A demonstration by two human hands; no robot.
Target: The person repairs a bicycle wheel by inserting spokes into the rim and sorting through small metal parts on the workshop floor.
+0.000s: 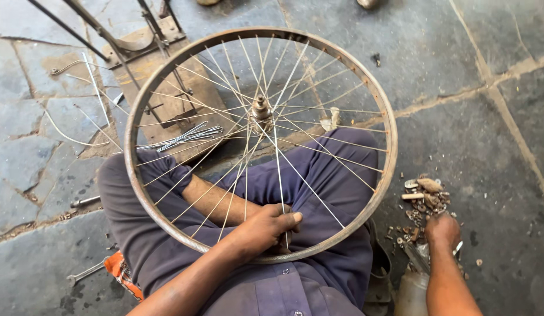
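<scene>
A rusty bicycle wheel rim point(144, 99) with thin steel spokes and a hub point(261, 107) lies flat across my lap, over my purple trousers. My left hand point(266, 228) rests on the near inner edge of the rim, its fingers pinched around one spoke point(282, 187). My right hand point(442, 229) is off to the right on the stone floor, palm down on the near edge of a pile of small rusty metal parts point(425, 196). Its fingertips are hidden.
A bundle of loose spokes point(187, 136) lies on a wooden board point(166, 70) beyond the wheel, under a metal stand point(117, 44). More spokes lie at the left. A spanner point(87, 270) and an orange rag point(119, 269) lie by my left thigh. A pale bottle point(412, 292) stands below my right hand.
</scene>
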